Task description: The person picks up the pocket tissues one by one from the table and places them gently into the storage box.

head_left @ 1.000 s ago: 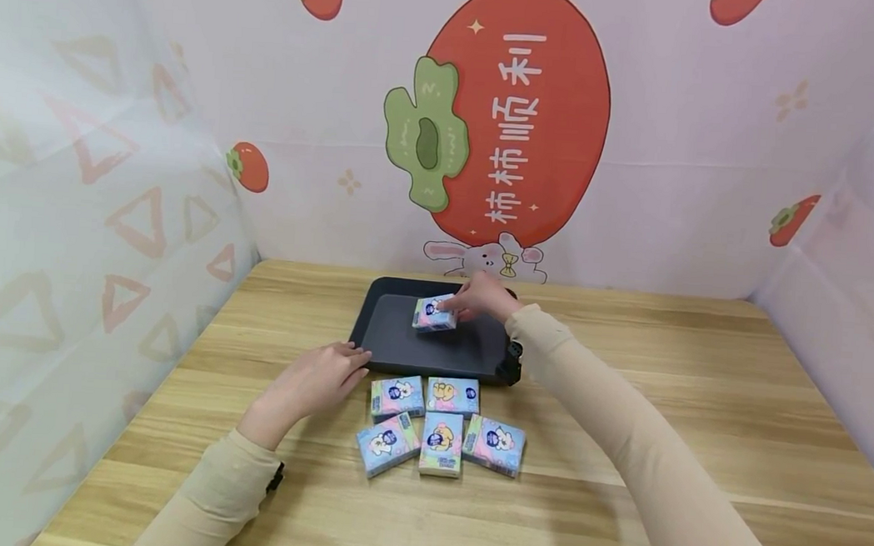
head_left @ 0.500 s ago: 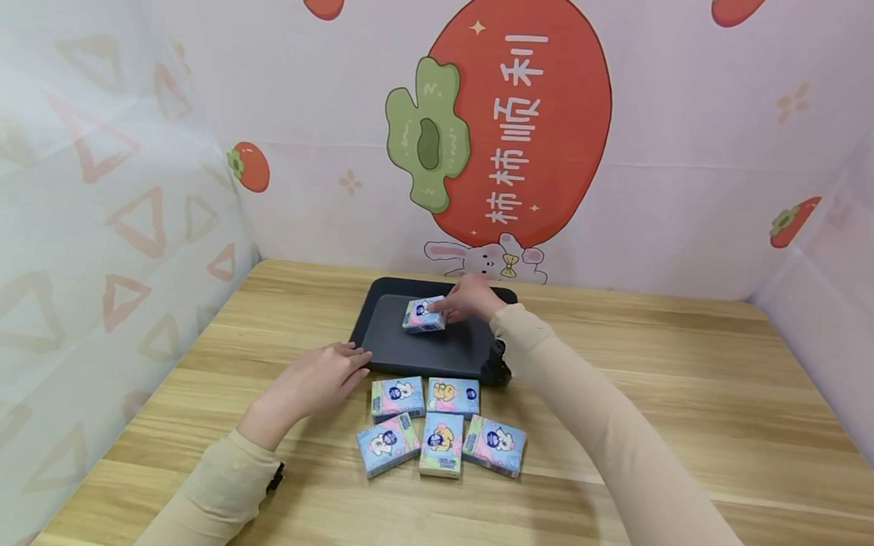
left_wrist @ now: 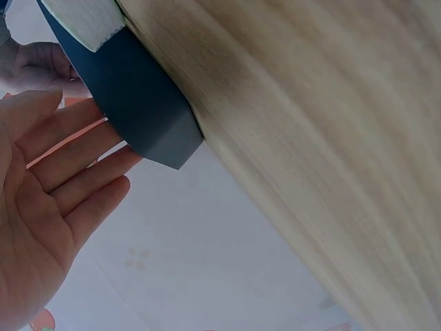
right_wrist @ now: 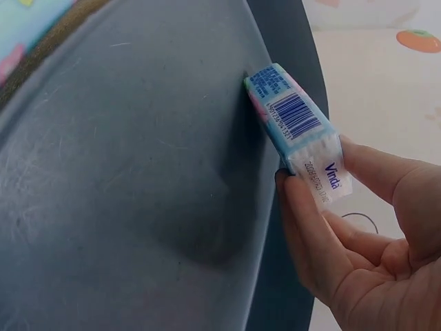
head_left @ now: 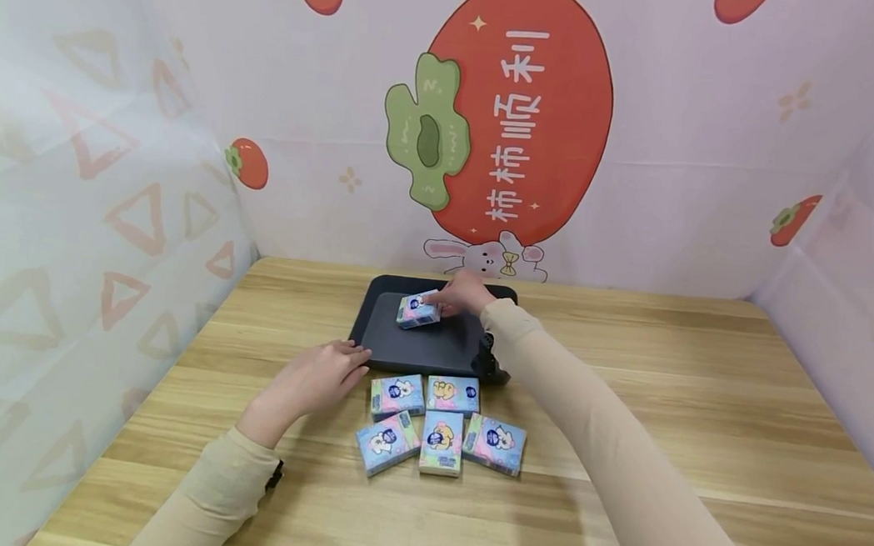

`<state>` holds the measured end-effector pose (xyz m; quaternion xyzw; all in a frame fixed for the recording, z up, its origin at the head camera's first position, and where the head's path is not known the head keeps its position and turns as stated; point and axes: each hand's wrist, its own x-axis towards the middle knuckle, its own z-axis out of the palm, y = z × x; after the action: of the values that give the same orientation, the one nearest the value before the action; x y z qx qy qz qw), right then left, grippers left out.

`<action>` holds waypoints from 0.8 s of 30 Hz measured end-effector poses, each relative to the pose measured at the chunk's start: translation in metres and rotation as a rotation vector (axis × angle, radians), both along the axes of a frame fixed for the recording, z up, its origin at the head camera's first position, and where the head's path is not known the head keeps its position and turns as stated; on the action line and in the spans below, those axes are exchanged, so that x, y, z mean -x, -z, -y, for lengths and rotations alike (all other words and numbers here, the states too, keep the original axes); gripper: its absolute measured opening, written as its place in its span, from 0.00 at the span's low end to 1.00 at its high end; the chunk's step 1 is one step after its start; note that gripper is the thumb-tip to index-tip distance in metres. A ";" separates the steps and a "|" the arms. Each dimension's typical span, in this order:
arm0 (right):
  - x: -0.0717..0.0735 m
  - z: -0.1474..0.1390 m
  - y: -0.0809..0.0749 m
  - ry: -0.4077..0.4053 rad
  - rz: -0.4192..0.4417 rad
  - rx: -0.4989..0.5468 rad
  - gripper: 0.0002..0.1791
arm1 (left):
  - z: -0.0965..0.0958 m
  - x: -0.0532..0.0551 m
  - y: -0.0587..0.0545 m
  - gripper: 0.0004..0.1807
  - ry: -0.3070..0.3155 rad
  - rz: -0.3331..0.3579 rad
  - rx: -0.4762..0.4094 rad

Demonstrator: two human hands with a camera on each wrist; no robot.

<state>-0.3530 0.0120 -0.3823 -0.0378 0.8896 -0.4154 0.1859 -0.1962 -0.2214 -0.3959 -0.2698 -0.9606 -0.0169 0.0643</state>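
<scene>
A Vinda tissue pack (head_left: 414, 310) is in the right hand (right_wrist: 375, 238), pinched at one end between thumb and fingers, its barcode side showing to the right wrist camera. The pack lies over the dark tray (head_left: 417, 352), toward its far side; whether its underside touches the tray floor is hard to tell from these angles. The left hand (head_left: 316, 379) grasps nothing: its fingers lie extended, the tips touching the tray's near left corner.

On the wooden bench (head_left: 670, 387), just in front of the tray, five similar packs sit close together, pictures upward: a rear left pack (head_left: 398, 397) and rear right pack (head_left: 454, 394), then a front left pack (head_left: 387, 444), a front middle pack (head_left: 442, 443) set lengthwise, and a front right pack (head_left: 496, 444). Beige sleeves (head_left: 607, 434) cover both arms. Behind, a pale backdrop (head_left: 680, 221) carries a large red persimmon (head_left: 558, 138) and a rabbit (head_left: 486, 261).
</scene>
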 end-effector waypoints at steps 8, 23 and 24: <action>0.003 0.007 0.008 0.071 0.031 0.076 0.18 | 0.000 0.001 0.000 0.17 0.003 -0.010 0.003; 0.006 0.013 0.011 0.140 0.109 0.192 0.26 | -0.001 -0.001 -0.002 0.17 0.000 -0.004 0.014; 0.006 0.013 0.010 0.147 0.125 0.212 0.27 | -0.001 -0.001 -0.002 0.17 -0.002 0.000 0.016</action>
<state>-0.3592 -0.0013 -0.3926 0.0339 0.8278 -0.5212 0.2050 -0.1955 -0.2204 -0.3939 -0.2693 -0.9610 -0.0092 0.0623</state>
